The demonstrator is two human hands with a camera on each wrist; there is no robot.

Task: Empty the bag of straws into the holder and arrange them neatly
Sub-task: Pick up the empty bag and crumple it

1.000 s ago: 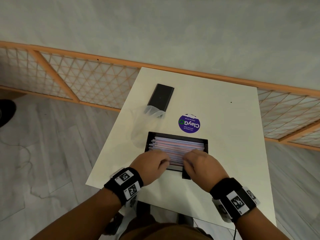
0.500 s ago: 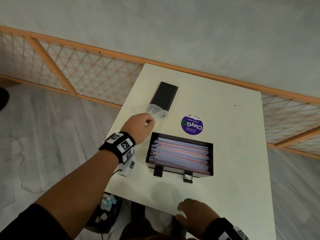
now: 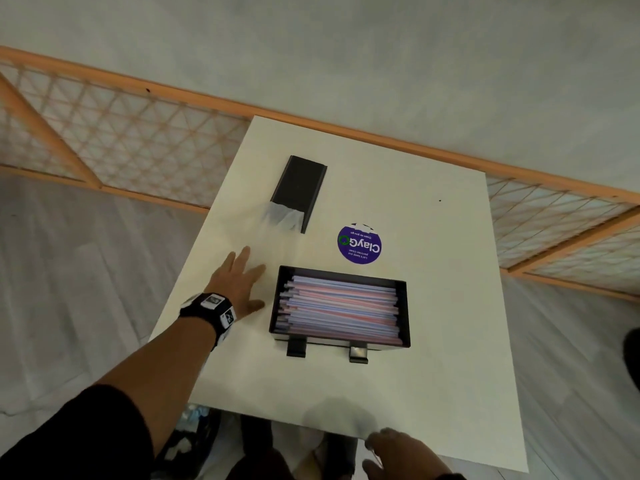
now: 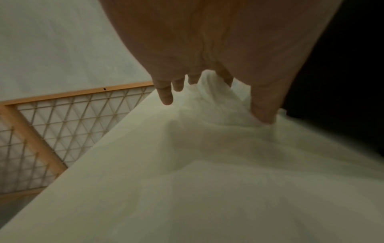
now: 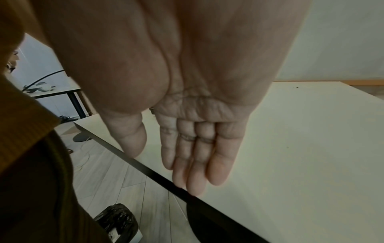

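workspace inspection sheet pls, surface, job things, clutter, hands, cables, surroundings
surface: white table, purple round sticker on it.
job's things: black holder filled with straws lying lengthwise, a few ends uneven at its left side; clear bag looks empty, crumpled on the table to the holder's upper left.
clutter: black box lying at the bag's far end.
grippers: left hand spread flat, fingers touching the bag; right hand relaxed at the near table edge, holding nothing.
cables: a dark cable in the background of the right wrist view.
surroundings: orange lattice barrier, grey wall, grey wood floor.
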